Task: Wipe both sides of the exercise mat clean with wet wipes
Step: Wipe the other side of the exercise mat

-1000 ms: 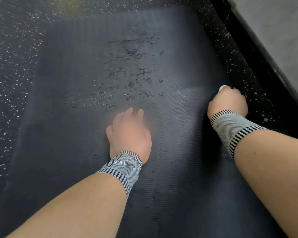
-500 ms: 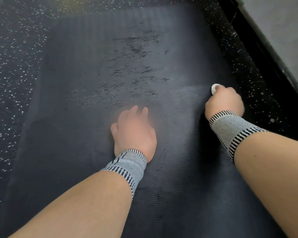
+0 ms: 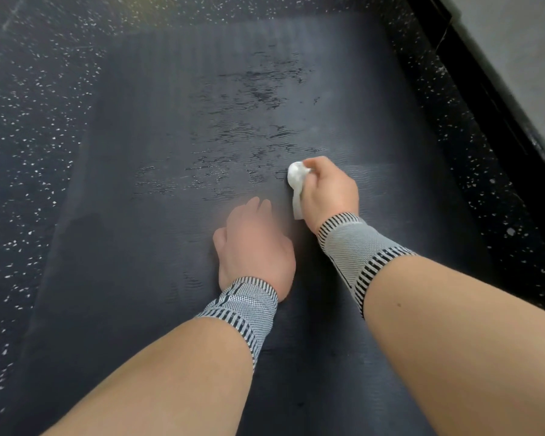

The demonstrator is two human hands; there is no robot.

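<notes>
A crumpled white wet wipe (image 3: 297, 180) is gripped in the right hand (image 3: 329, 190) and pressed on the dark exercise mat (image 3: 139, 247), at one o'clock from the left hand (image 3: 254, 250), whose fingers are loosely bent on the mat, holding nothing. The mat is spread on the speckled floor (image 3: 29, 105).

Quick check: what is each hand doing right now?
Left hand: open, resting on the mat.
Right hand: holding a crumpled wet wipe against the mat.

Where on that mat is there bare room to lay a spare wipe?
The mat lies bare left of the left hand, out to the speckled floor. It is crowded mid-mat, where the right hand holds the wipe beside it.
</notes>
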